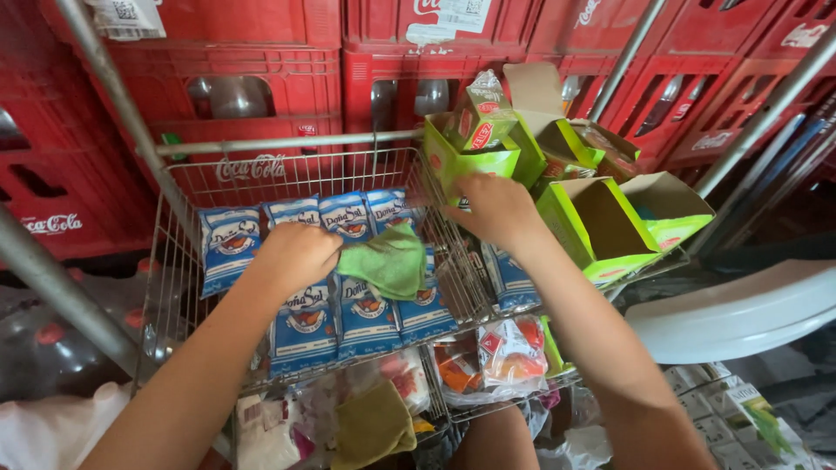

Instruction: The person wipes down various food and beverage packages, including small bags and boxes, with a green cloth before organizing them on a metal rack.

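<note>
My left hand (294, 254) in a closed grip on green cloth (387, 261), over blue salt bags (305, 326) in wire rack (178, 261) | right hand (496, 209) fingers curled at green carton (466, 161); grip unclear | red crates (252, 52) behind

Stacked red plastic crates (261, 52) fill the back behind grey metal poles (104, 87), seemingly in daylight.

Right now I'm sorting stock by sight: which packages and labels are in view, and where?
Blue and white bags: flat pouches in rows in the wire basket.
Green boxes: open cardboard cartons, right of the basket.
Green and red packet: stands in the rear green box.
Clear bags: red and orange contents, shelf below.
White labels: paper stickers on red crates, top.
</note>
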